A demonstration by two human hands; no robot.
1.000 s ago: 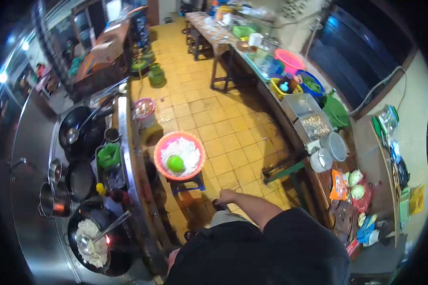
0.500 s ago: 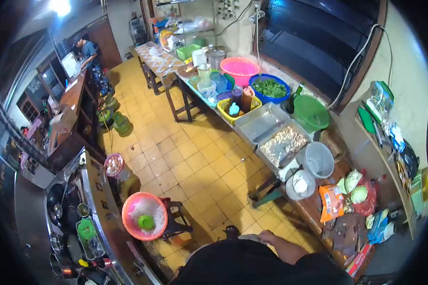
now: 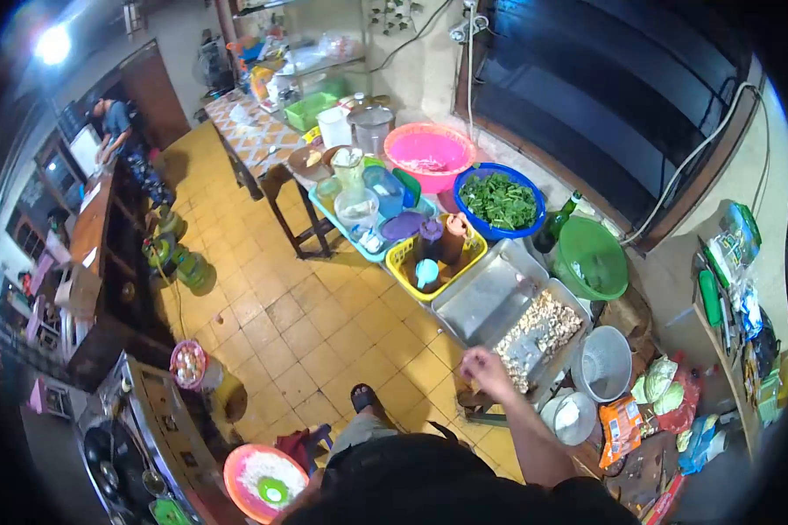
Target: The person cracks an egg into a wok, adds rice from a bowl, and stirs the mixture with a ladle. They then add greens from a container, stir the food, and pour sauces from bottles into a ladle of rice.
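My right hand is stretched forward by the near-left edge of a metal tray of small pale chopped pieces. Its fingers are loosely bent and slightly apart, with nothing visible in them. Behind that tray lies another metal tray with a bare bottom. A yellow basket holding bottles and a light-blue cup stands just beyond. Only a sliver of skin shows at my left side, beside an orange-pink basin with white contents and a green bowl; my left hand itself is not visible.
Along the table stand a blue basin of leafy greens, a pink basin and a green basin. Cabbage and packets lie at right. A stove and gas cylinders are left. Another person stands far left.
My right hand has moved from beside my body forward to the tray's edge. The view has shifted: the trays now appear closer and the orange-pink basin lower in view.
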